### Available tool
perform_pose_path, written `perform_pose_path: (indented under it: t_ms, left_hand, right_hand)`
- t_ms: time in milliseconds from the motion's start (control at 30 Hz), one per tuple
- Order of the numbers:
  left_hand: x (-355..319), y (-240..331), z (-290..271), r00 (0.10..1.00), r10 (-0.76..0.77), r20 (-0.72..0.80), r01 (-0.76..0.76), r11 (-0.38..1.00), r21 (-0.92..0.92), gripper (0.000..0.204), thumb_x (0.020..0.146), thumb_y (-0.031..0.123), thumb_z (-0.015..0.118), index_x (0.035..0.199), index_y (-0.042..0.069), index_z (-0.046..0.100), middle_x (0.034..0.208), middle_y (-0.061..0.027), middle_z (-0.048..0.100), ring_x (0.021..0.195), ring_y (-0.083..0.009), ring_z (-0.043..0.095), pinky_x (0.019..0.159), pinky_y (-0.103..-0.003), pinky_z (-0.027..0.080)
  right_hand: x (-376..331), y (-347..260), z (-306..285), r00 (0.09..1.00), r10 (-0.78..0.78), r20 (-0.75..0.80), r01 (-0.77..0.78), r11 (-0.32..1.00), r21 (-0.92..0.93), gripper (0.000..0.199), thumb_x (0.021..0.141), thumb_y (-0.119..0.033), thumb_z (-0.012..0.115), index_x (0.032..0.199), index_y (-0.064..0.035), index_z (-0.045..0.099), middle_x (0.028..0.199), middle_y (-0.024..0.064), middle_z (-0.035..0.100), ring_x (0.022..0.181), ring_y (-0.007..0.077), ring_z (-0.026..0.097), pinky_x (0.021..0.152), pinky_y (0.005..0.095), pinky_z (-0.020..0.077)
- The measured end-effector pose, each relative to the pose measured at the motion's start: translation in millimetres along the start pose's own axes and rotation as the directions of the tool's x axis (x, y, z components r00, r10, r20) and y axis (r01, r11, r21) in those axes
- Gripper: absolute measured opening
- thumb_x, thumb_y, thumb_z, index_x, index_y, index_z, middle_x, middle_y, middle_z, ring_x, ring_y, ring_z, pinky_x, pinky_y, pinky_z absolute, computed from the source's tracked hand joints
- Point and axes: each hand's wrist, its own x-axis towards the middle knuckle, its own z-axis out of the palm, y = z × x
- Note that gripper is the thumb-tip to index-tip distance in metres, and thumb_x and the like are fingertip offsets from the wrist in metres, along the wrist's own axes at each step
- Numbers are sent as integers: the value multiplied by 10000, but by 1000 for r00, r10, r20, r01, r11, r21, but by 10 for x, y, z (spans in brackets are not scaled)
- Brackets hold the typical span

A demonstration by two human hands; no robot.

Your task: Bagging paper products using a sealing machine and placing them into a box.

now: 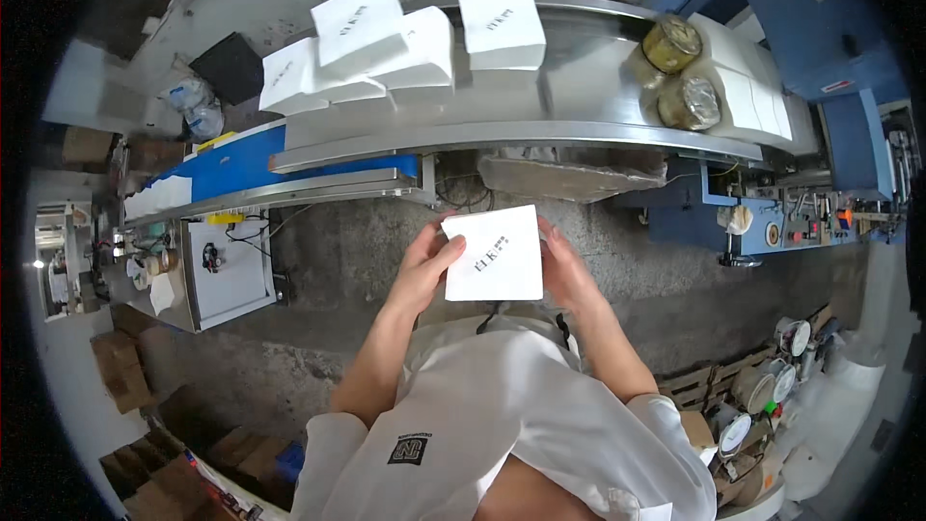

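Note:
A square white packet (494, 253) with small dark print is held in front of my chest, above the concrete floor. My left hand (422, 267) grips its left edge, thumb across the face. My right hand (566, 265) holds its right edge from behind. Ahead of me runs a curved metal conveyor (579, 87). On it lie several more white packets: one (502, 29) alone in the middle, others (362, 48) piled and overlapping to the left.
Two rolls of brown tape (680, 72) sit on the conveyor's right end beside a blue machine (820, 48). A white control cabinet (227, 275) stands at left. Cardboard boxes (121, 367) lie lower left, tape rolls and a pallet (762, 386) lower right.

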Motion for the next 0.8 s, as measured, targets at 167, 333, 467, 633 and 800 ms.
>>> perform_pose_path:
  t_ms: [167,333,467,633,800]
  left_hand:
    - [-268,234,-658,995,66,-72,-64,998,19,695,903,211,697,1466,49,323,1162,-106,601,1041,-164,578,890,-310,482]
    - [-676,423,-1989,993,104,-57,-107,993,-49,969,814,245,785,1522,35,158,1334,-222,510,1217,-266,519,1000,-379,445]
    - [-1088,778,-2952,970,176,-168,-185,982,-38,964,788,158,792,1513,18,173,1269,-213,557,1159,-255,564,968,-371,460]
    - [-1559,1048,-4030,896,310,-318,-357,928,-104,954,790,132,785,1511,14,173,1262,-214,557,1156,-255,565,959,-374,463]
    - [-1882,1558,-4976,708,375,-599,-509,859,-63,920,791,119,797,1504,38,223,1298,-217,525,1164,-272,554,959,-374,469]
  right_hand:
    - [186,223,907,998,-59,20,62,905,-422,962,815,-272,733,1522,-29,127,1300,236,496,1159,303,550,915,389,500]
    - [707,900,2097,988,-85,128,130,909,-397,727,779,-103,715,1396,40,357,1271,166,552,1193,254,537,991,368,456]
    - [1256,1484,2925,969,-10,248,162,779,-605,960,784,-123,731,1502,53,119,1399,201,440,1280,273,454,1051,381,388]
    - [1860,2055,4162,896,266,356,117,631,-767,1078,757,-210,797,1507,53,68,1405,255,411,1267,311,464,1033,392,404]
    - [2481,2727,5407,858,261,443,156,688,-708,880,726,-47,782,1463,7,306,1299,144,539,1188,252,536,1008,371,429]
